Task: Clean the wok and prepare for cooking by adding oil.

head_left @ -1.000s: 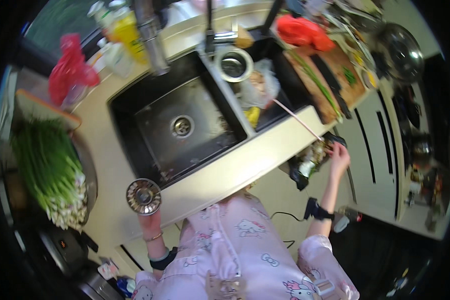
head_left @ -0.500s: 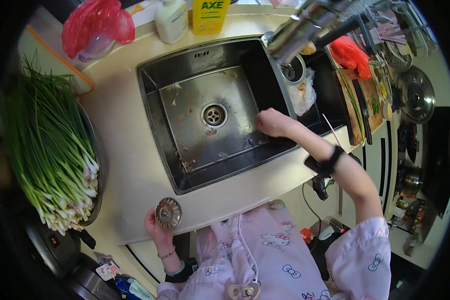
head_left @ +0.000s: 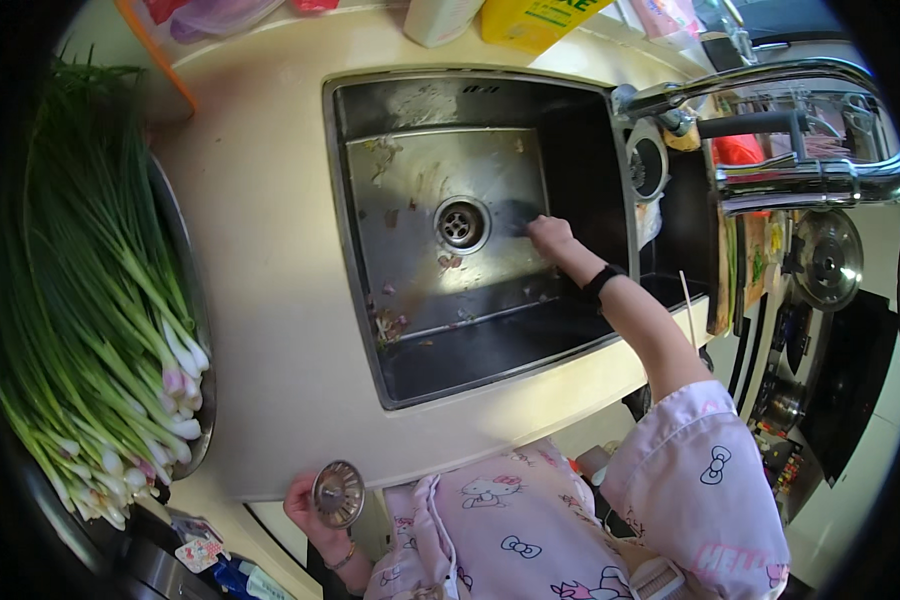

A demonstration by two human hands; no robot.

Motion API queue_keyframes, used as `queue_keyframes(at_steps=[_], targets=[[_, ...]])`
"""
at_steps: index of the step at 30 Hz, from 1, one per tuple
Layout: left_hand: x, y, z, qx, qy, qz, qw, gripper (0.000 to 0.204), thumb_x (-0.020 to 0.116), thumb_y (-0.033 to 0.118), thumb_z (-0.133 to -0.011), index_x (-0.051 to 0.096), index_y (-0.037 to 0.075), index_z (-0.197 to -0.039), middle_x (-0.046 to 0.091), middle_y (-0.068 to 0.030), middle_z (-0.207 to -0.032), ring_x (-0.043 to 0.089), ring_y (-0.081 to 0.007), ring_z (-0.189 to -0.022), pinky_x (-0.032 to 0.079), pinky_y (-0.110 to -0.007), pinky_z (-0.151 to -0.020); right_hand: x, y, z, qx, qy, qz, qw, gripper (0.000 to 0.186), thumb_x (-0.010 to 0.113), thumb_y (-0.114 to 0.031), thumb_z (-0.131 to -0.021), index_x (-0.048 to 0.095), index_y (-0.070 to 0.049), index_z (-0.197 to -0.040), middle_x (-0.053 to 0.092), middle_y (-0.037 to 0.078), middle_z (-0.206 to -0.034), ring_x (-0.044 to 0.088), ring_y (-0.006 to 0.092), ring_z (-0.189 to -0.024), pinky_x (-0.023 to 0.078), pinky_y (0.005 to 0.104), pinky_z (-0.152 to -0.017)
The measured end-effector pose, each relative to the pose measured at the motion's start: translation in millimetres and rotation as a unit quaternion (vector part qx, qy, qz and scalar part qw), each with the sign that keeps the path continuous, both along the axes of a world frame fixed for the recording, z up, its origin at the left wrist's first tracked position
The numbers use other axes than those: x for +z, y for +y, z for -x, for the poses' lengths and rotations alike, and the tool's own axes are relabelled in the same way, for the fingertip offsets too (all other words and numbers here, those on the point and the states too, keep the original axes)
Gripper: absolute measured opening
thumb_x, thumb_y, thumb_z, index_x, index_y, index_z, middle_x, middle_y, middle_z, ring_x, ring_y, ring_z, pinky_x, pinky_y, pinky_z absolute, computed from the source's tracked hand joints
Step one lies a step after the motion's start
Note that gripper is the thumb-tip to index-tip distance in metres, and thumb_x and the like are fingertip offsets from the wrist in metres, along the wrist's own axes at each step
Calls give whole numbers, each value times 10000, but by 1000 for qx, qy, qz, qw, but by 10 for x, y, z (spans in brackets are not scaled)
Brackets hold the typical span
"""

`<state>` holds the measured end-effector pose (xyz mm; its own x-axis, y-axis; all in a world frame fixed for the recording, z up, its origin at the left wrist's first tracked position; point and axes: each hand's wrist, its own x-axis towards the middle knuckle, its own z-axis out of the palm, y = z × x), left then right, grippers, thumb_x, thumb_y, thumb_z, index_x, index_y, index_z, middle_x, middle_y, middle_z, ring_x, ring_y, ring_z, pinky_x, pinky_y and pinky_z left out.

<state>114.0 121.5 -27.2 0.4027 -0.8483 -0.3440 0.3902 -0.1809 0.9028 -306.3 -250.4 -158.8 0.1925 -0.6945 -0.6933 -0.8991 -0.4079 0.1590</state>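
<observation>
My left hand (head_left: 303, 503) grips a round metal sink strainer (head_left: 339, 494) just off the counter's front edge, its ribbed face upward. My right hand (head_left: 550, 240) reaches low into the dark steel sink (head_left: 370, 375), fingers curled closed, to the right of the drain hole (head_left: 462, 226). A dark patch lies at its fingertips; whether that is shadow or something held cannot be made out. Bits of vegetable peel (head_left: 390, 325) lie scattered over the sink floor, thickest at the near left corner and the far left.
A large bowl of spring onions (head_left: 100, 320) stands on the left counter. The chrome tap (head_left: 810, 180) arches over the small right basin, with a chopping board (head_left: 755, 250) beyond. A yellow bottle (head_left: 540, 22) and a white bottle (head_left: 440, 18) stand behind the sink. A thin stick (head_left: 687, 305) juts up at the right.
My right hand has moved further over the sink floor, closer to the drain. The view has shifted and the tap appears swung rightward. My left hand still holds the strainer, a little lower in view.
</observation>
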Motion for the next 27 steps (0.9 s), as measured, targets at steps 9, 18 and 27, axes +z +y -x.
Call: queue_keyframes(at_steps=[9,18,27], targets=[[-225,-69,-80,-60,61,58,995,326,440,213,-870,401,103,-1174,454,-87,-1184,463,-238,-1072,416,-394,-904,2164,-540,245,14,-45,545,837,197,485,-4,-696,528,12,-887,500,149,-1006,472,279,-967,411,364,-785],[-156,0,18,192,268,-25,944,234,429,224,-870,521,87,-1037,545,-82,-1051,524,-216,-968,447,-375,-846,1816,-1277,1510,112,256,471,837,441,368,-123,-816,371,16,-1235,338,123,-1318,296,231,-1243,223,409,-1015],[-211,-296,254,180,292,-9,939,325,372,258,-897,470,68,-1142,499,-77,-1172,459,-231,-1088,371,-391,-938,1794,-519,718,26,-117,256,959,290,512,-160,-764,496,77,-928,536,190,-913,535,259,-799,436,345,-629]])
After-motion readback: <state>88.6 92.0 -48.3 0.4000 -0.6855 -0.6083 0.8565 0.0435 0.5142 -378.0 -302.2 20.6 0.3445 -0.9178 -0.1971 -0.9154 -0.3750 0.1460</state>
